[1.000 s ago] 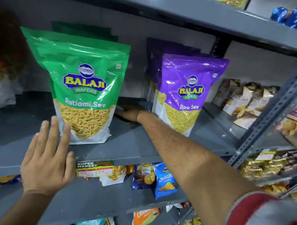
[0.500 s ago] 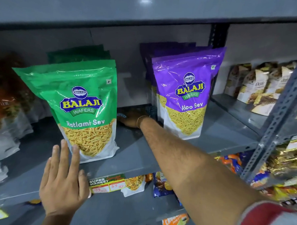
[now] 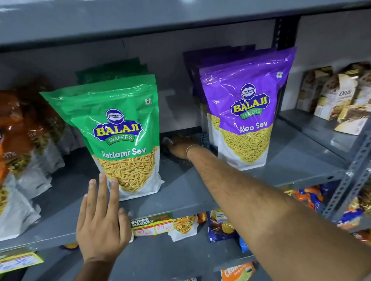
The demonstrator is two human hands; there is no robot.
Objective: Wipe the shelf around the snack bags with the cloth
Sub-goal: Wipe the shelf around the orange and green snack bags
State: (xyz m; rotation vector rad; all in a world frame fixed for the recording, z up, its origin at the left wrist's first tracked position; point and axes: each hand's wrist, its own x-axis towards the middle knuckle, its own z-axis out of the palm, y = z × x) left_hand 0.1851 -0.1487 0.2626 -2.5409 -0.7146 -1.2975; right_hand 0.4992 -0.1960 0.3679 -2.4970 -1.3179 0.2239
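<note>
Grey metal shelf [image 3: 188, 189] carrying two rows of upright snack bags. Green bag [image 3: 125, 135], labelled Ratlami Sev, is standing at the front of the left row; purple bag [image 3: 245, 113], labelled Aloo Sev, is standing at the front of the right row, with further bags of each colour lining up behind. Right hand [image 3: 180, 147] is reaching deep into the gap between the two rows, palm down, and is pressing a dark cloth [image 3: 201, 139] onto the shelf surface; the cloth is showing beyond and beside the hand, close to the purple bags. How the right fingers are lying on the cloth cannot be told, since they are shadowed and partly hidden. A thin bracelet [image 3: 190, 150] is circling the right wrist. Left hand [image 3: 102, 223] is resting flat over the shelf's front edge, fingers extended and held close together, their tips touching the bottom of the green bag. A price label [image 3: 152, 224] is sitting on the shelf edge just beside the left hand. Orange bags [image 3: 14, 145] are standing further left.
</note>
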